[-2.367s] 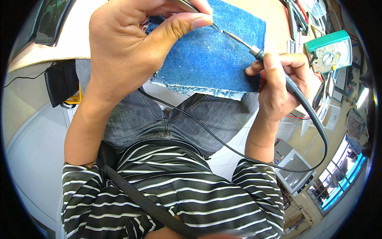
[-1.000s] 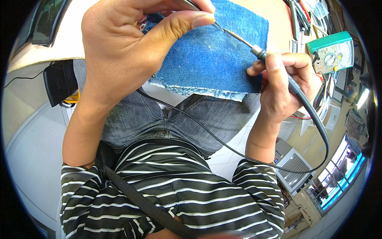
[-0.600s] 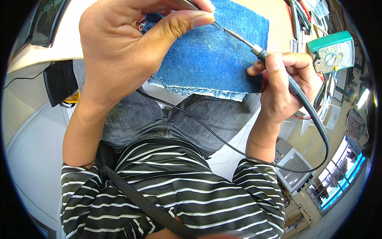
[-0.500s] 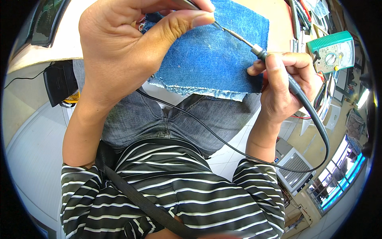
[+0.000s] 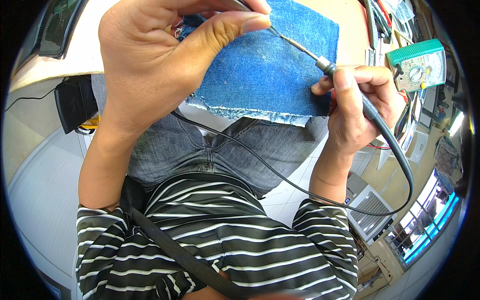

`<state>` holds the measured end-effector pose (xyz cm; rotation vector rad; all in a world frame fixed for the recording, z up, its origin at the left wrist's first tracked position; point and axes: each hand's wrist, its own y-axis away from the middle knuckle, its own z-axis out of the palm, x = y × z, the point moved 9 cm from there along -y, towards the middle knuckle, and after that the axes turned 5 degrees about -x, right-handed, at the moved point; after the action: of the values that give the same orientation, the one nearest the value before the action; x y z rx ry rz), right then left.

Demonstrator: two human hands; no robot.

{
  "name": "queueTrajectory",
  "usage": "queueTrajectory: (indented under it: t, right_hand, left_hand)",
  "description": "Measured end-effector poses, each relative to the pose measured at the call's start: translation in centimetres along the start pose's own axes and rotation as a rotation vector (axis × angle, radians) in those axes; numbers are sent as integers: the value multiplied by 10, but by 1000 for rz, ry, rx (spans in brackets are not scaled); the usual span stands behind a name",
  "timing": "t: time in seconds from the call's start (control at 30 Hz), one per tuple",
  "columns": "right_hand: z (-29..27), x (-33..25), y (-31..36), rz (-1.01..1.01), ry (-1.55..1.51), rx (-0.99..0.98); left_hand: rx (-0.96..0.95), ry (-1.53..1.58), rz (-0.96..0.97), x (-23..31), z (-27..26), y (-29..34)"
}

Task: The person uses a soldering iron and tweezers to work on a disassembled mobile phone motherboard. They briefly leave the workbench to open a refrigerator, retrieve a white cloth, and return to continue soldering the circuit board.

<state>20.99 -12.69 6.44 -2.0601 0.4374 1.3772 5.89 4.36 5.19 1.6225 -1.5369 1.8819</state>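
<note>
My left hand (image 5: pixel 155 65) is closed, thumb and fingers pinching a pair of metal tweezers (image 5: pixel 273 31) whose fine tips point right and down. In my right hand (image 5: pixel 362 107) is a soldering iron (image 5: pixel 325 65), held like a pen, its thin metal tip angled up and left. The iron's tip meets or nearly meets the tweezer tips; anything tiny between them is too small to make out. Below both tools lies a frayed piece of blue denim (image 5: pixel 270 75) on the table edge, partly covered by my left hand.
The iron's black cable (image 5: pixel 250 152) loops down past my right forearm and across my lap. A green multimeter (image 5: pixel 417 67) stands at the right, near several tools and papers. A black object (image 5: pixel 60 37) lies at the table's left. A black bag (image 5: pixel 75 105) is beneath the table edge.
Almost nothing differs. Both hands keep their holds, with the tips of the two tools in nearly the same place.
</note>
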Motion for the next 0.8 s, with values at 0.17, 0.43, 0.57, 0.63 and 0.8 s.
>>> queueTrajectory:
  t: [0.17, 0.43, 0.57, 0.63, 0.8]
  right_hand:
    - [0, 4, 1, -9, -110, -25]
    - [-1, 3, 1, 6, -43, -20]
    - [-1, 2, 1, 20, -11, -10]
    - [0, 0, 0, -3, -10, -17]
    - [0, 1, 1, 1, -18, -16]
  left_hand:
    - [7, 44, -7, -6, -1, 0]
    - [44, 67, 4, -5, 0, 0]
    - [36, 70, -26, -6, 0, 2]
    - [28, 67, -23, -6, 0, 2]
    - [48, 68, -44, -3, 0, -1]
